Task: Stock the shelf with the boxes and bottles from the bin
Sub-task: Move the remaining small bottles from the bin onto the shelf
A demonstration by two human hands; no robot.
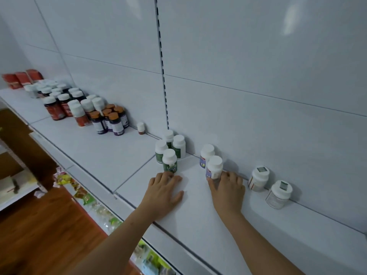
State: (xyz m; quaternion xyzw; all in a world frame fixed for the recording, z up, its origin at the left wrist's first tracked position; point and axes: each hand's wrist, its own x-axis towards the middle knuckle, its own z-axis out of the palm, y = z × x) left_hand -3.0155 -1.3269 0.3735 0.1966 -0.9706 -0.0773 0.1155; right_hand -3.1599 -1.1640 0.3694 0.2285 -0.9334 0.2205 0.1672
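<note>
A white shelf runs from far left to near right. My left hand lies on it, fingertips touching the base of a green-labelled white-capped bottle, the front one of several green bottles. My right hand grips the lower part of a purple-labelled white bottle, thumb on its left side and fingers behind it. A second purple-labelled bottle stands just behind. The bin is out of view.
Right of my right hand stand two white jars against the back panel. Farther left are a small lone bottle, orange-capped dark bottles, several red-labelled bottles and red boxes. Packaged goods fill a lower shelf.
</note>
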